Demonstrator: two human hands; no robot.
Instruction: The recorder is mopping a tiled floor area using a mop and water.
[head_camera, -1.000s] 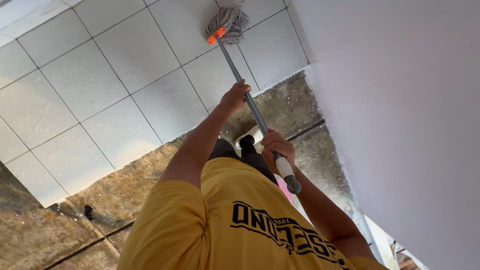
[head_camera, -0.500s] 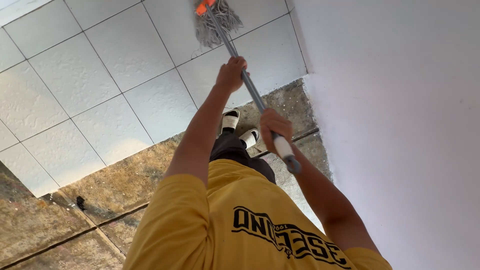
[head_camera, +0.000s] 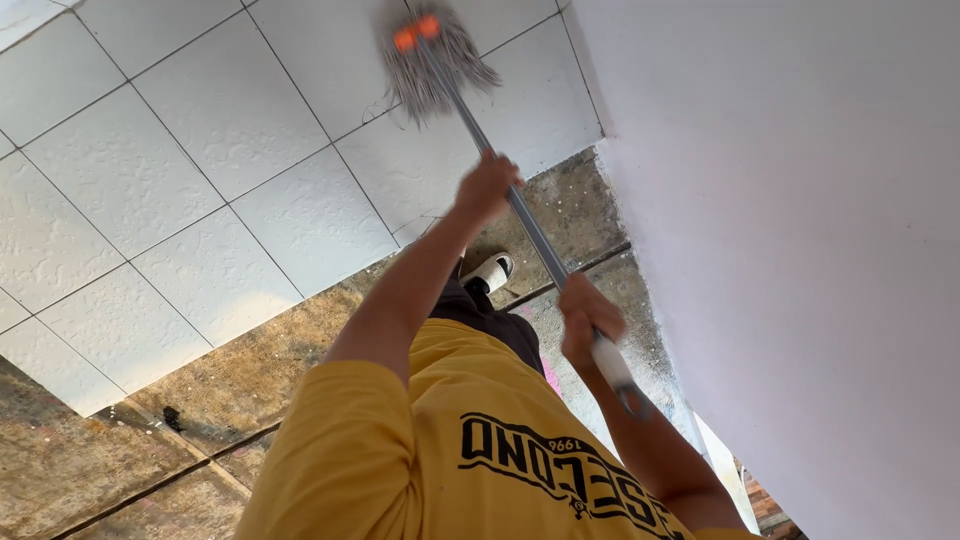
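The mop head (head_camera: 432, 55) is motion-blurred, and the shirt (head_camera: 440, 450) runs off the bottom edge.

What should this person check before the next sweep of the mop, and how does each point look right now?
1. Left hand closed around the grey mop handle: ok.
2. Right hand gripping near the handle's white end: ok.
3. Mop head on the white tiles: cannot tell, blurred.
4. Handle apart from the wall: ok.
5. Shoe planted on the stone step: ok, other foot hidden.
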